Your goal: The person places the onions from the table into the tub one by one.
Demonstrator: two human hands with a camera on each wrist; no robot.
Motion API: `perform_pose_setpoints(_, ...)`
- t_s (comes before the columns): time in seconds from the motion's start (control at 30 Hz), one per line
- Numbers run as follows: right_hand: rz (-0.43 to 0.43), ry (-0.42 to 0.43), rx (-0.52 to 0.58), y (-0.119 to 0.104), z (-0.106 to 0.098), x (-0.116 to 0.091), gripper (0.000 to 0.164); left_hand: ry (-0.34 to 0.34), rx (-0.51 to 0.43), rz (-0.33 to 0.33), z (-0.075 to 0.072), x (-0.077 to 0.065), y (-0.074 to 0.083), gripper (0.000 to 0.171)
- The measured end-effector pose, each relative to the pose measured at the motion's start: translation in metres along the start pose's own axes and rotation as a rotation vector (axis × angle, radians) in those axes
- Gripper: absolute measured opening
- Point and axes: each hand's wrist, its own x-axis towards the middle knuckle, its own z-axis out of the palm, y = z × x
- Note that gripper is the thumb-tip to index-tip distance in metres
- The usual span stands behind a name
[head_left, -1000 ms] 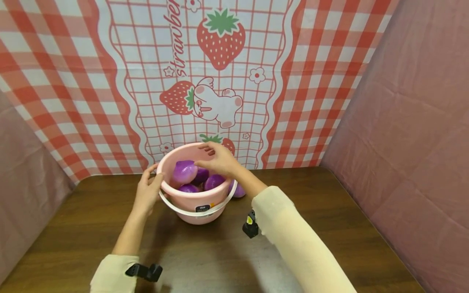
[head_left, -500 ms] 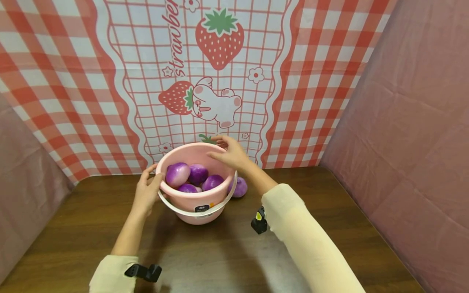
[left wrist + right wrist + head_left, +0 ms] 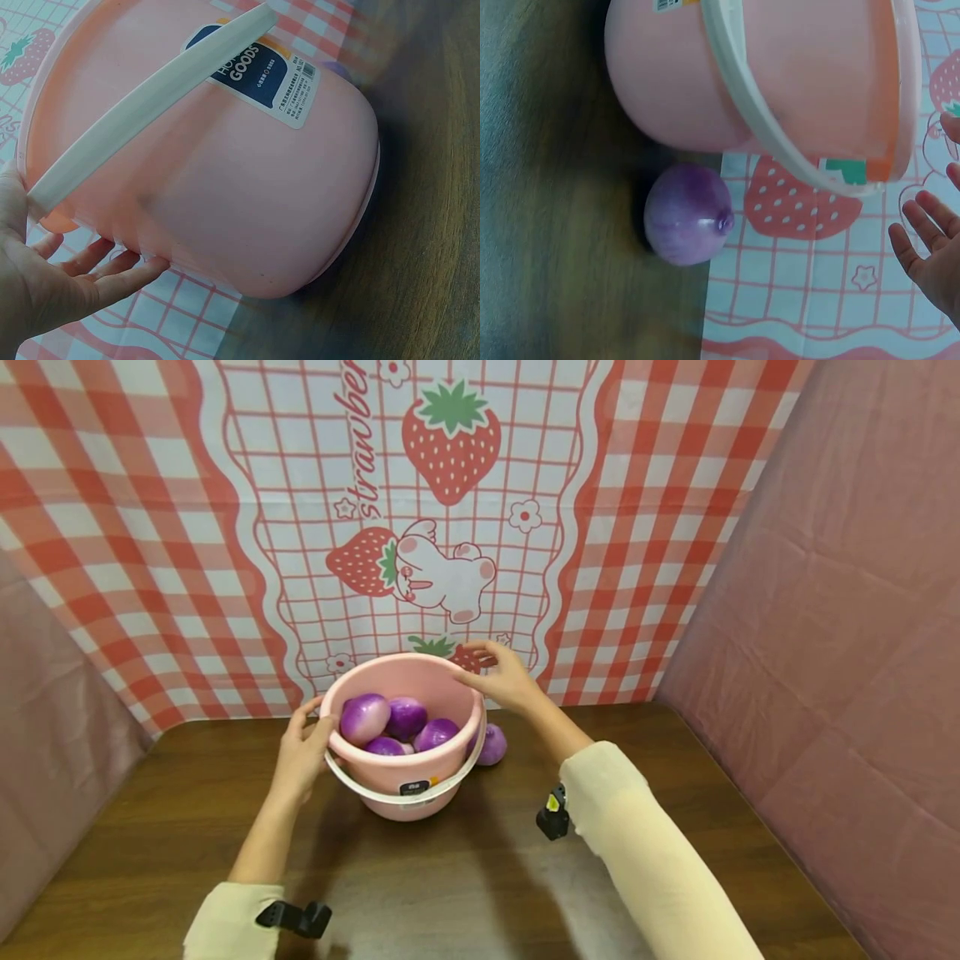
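A pink bucket (image 3: 405, 777) with a white handle (image 3: 431, 795) stands on the wooden table, its handle hanging at the front. Inside lie several purple onions (image 3: 365, 718). My left hand (image 3: 302, 750) holds the bucket's left side at the rim; in the left wrist view its fingers (image 3: 124, 281) lie along the outer wall below the handle's joint. My right hand (image 3: 502, 678) is just off the right rim with fingers spread, holding nothing; the right wrist view shows part of it (image 3: 934, 251) past the rim. One more purple onion (image 3: 688, 214) lies on the table to the bucket's right.
A red-and-white checked cloth (image 3: 652, 527) with printed strawberries hangs right behind the bucket, at the back edge of the wooden table (image 3: 450, 885). Pink cloth (image 3: 847, 610) closes off the right side, and more hangs at the left.
My right hand has moved from inside the bucket out to the right, past the rim. The top onion has shifted left among the others. My left hand has stayed at the rim.
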Motion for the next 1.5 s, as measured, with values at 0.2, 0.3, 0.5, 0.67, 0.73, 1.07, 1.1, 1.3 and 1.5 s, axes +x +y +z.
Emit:
perform_pose_setpoints(0.2,0.061,-0.014,-0.066,0.012,-0.008,-0.006,0.055,-0.002,0.008,-0.003,0.000,0.000,0.001,0.055)
perform_pose_setpoints(0.3,0.054,-0.014,-0.080,0.018,-0.011,-0.007,0.053,-0.003,0.012,-0.001,-0.001,0.000,0.001,0.055)
perform_pose_setpoints(0.5,0.050,-0.001,-0.049,0.030,-0.014,-0.011,0.051,-0.005,0.010,0.001,-0.001,0.001,0.001,0.056)
perform_pose_setpoints(0.67,0.069,-0.003,-0.044,0.040,-0.015,-0.017,0.055,-0.005,0.004,0.004,-0.001,0.001,0.000,0.055)
perform_pose_setpoints(0.73,0.073,-0.006,-0.041,0.044,-0.016,-0.019,0.055,-0.005,0.003,0.002,-0.001,0.001,-0.001,0.055)
perform_pose_setpoints(1.07,0.117,0.007,-0.044,0.068,-0.012,-0.029,0.051,0.000,-0.001,0.003,-0.001,0.001,-0.001,0.054)
perform_pose_setpoints(1.1,0.123,0.005,-0.048,0.071,-0.011,-0.030,0.051,0.000,-0.001,0.003,-0.001,0.001,-0.001,0.054)
perform_pose_setpoints(1.3,0.160,-0.019,-0.054,0.083,-0.004,-0.038,0.052,0.005,0.000,0.004,0.000,0.001,-0.001,0.053)
perform_pose_setpoints(1.5,0.165,-0.024,-0.086,0.093,0.003,-0.043,0.054,0.009,0.001,0.004,0.000,0.001,-0.001,0.053)
